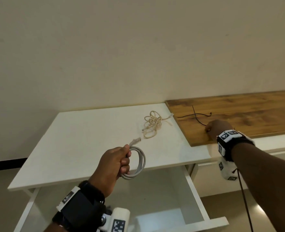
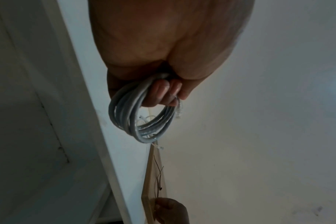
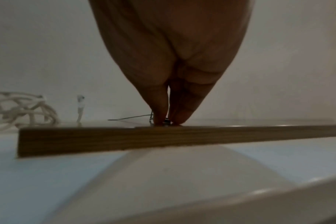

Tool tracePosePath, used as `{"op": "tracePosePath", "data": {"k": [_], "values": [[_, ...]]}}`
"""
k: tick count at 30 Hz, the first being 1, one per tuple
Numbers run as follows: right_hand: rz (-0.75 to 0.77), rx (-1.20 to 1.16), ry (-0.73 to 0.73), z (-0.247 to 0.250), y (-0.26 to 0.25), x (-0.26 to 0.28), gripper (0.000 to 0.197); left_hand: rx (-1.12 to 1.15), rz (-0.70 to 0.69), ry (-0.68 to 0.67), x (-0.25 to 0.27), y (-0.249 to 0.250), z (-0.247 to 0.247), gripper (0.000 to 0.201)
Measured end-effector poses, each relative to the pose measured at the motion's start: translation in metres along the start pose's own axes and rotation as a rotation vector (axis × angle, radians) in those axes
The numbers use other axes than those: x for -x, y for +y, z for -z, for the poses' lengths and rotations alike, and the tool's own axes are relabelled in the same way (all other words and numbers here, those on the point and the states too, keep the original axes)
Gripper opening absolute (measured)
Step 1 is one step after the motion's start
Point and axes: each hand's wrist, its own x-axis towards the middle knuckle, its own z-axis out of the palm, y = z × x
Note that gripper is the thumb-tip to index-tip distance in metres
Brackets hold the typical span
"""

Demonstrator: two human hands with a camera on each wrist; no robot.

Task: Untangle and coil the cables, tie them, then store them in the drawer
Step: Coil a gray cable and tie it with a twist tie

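My left hand (image 1: 121,160) grips a coiled grey network cable (image 1: 139,162) above the front edge of the white table (image 1: 74,139); its clear plug (image 1: 136,140) sticks out past my thumb. The left wrist view shows the grey coil (image 2: 142,119) wrapped under my curled fingers. A tangled cream cable (image 1: 152,125) lies on the table's far right part. Two thin black ties (image 1: 195,115) lie crossed on the wooden board (image 1: 249,113). My right hand (image 1: 208,128) pinches the near end of one black tie (image 3: 166,121) against the board. The white drawer (image 1: 155,198) stands pulled out below.
The wooden board (image 3: 125,141) overlaps the white table's right edge and runs along a lower white counter (image 1: 272,141). A plain wall (image 1: 138,47) stands behind. The tangled cream cable (image 3: 19,110) lies left of my right hand.
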Motion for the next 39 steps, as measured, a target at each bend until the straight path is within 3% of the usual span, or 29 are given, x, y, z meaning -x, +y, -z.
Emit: {"op": "tracePosePath", "data": {"k": [6,11,15,18,21,26,28,31,34,39], "values": [[0.042,0.079,0.035,0.005,0.004,0.014,0.017,0.016,0.008,0.021,0.000,-0.001,0.004,0.031],[0.133,-0.205,0.314,0.019,-0.001,0.048,0.010,-0.024,-0.051,0.017,0.006,0.001,0.003,0.031],[0.299,-0.297,0.374,0.036,-0.013,0.067,0.006,-0.032,-0.076,0.017,0.012,0.003,0.000,0.032],[0.324,-0.367,0.353,0.028,-0.020,0.079,0.007,-0.029,-0.079,0.019,0.017,0.001,-0.002,0.032],[0.423,-0.404,0.447,0.023,-0.035,0.095,0.007,-0.048,-0.108,0.013,0.023,0.003,0.000,0.032],[0.562,-0.542,0.593,0.034,-0.085,0.134,0.032,-0.095,-0.169,0.078,0.022,0.007,0.005,0.033],[0.511,-0.741,0.526,0.037,-0.109,0.158,0.033,-0.116,-0.184,0.116,0.019,0.008,0.006,0.033],[0.317,-1.112,0.281,0.029,-0.144,0.195,0.008,-0.140,-0.224,0.123,0.020,0.010,0.004,0.033],[0.151,-1.330,0.044,0.014,-0.164,0.215,0.010,-0.178,-0.269,0.096,0.024,0.010,-0.001,0.033],[0.156,-1.509,-0.193,0.009,-0.174,0.227,0.013,-0.219,-0.327,0.075,0.022,0.007,-0.008,0.032]]}}
